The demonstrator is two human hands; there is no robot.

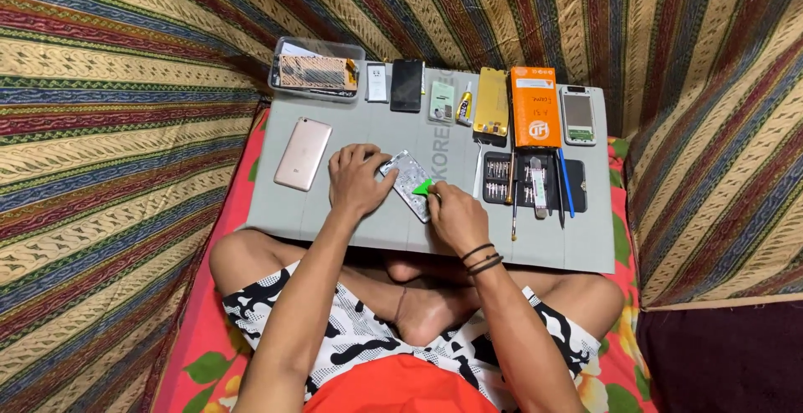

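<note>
So, you're sitting cross-legged with a grey work mat (351,212) across your lap, and the opened phone (407,181) lies in the middle of it, just near of centre. Your left hand (358,181) rests flat on its left end, fingers (368,155) spread and pressing down to steady it. Your right hand (456,216) pinches a small green pick (423,187), its tip touching the phone's right edge. Progress looks mid-way as I judge it: the pink-gold back cover (303,153) already lies apart on the left of the mat, the phone's inner side shows, but nothing seems lifted out of it yet. The phone's long axis runs diagonally, from far-left to near-right, near end toward your right hand. Far along the mat sit a clear plastic box (317,68), a dark phone (406,85), a glue tube (464,105), an orange box (534,106), and the screwdriver kit (532,181) on the right.
</note>
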